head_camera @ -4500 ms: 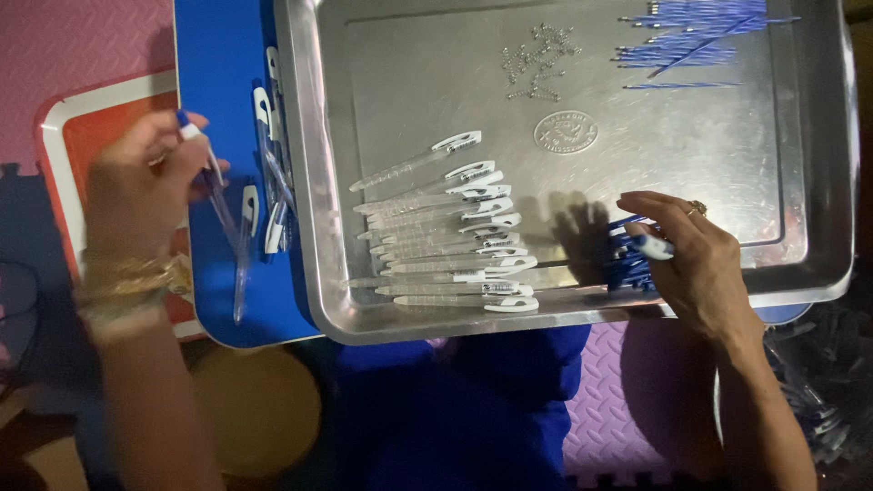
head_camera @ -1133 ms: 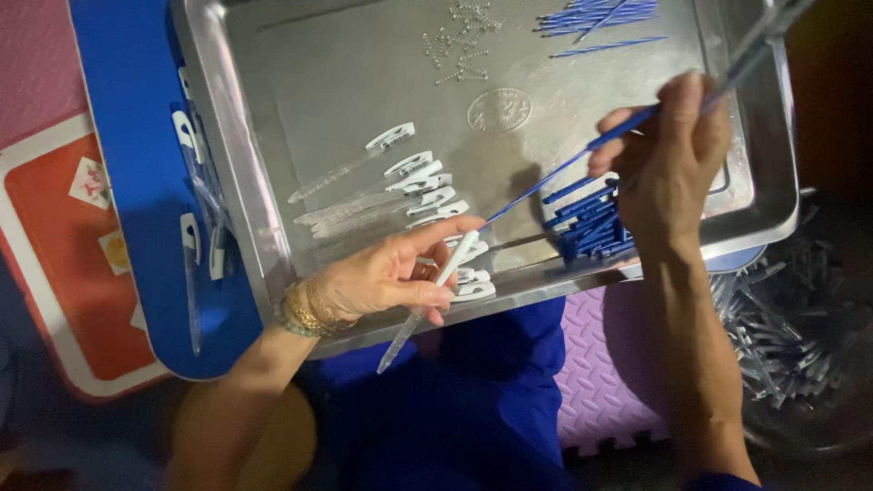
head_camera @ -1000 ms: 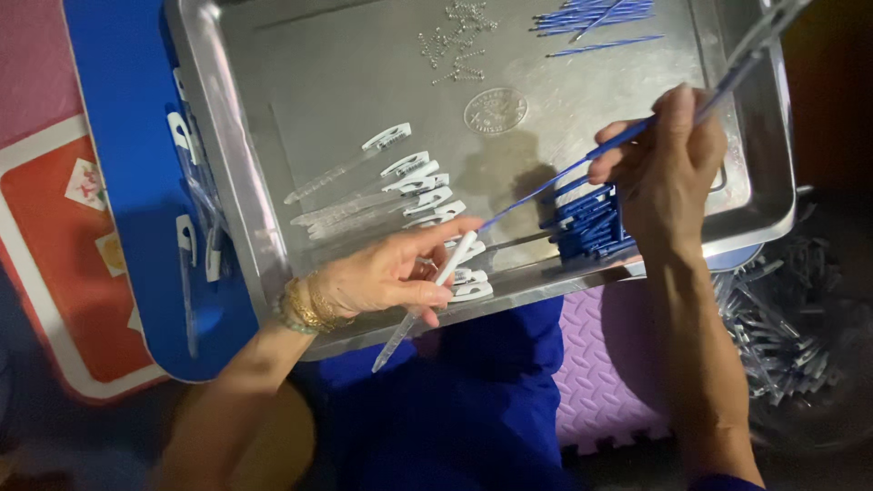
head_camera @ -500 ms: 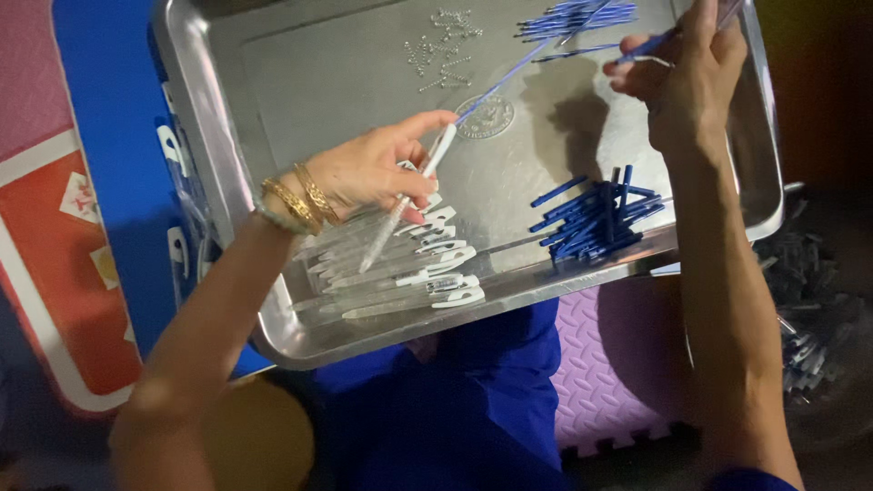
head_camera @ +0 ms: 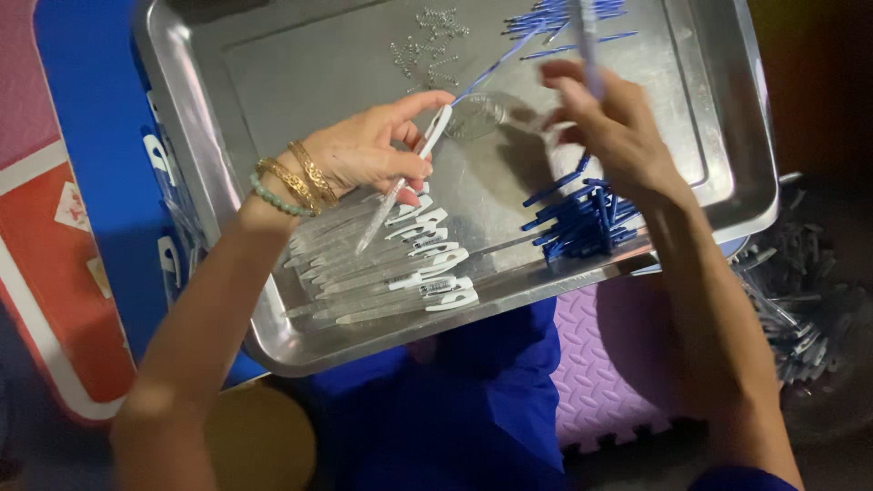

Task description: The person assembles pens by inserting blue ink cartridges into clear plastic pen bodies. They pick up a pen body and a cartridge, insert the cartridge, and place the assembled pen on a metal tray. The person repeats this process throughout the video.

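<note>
My left hand (head_camera: 364,150) pinched a clear pen barrel (head_camera: 405,177), right hand (head_camera: 609,127) gripped another, finished pens (head_camera: 400,277) rowed, blue refills (head_camera: 577,218) waiting.

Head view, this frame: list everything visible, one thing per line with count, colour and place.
Rectangular metal tray: one, silver, centre, resting on the blue surface.
Clear pen barrels with white clips: a row, too many to count surely, tray's near left.
Thin blue pen refills: one pile, tray's near right; another bunch at the far edge.
Small metal springs: a scattered cluster, silver, tray's far middle.
Blue flat surface: one, under the tray, left, with more clear barrels on it.
Red and white mat: one, far left.
Purple foam mat: one, below the tray.
Heap of clear barrels: right of the tray, dim.
Left hand: holds one clear barrel, beaded and gold bangles at the wrist.
Right hand: blurred, pinching a thin part.
</note>
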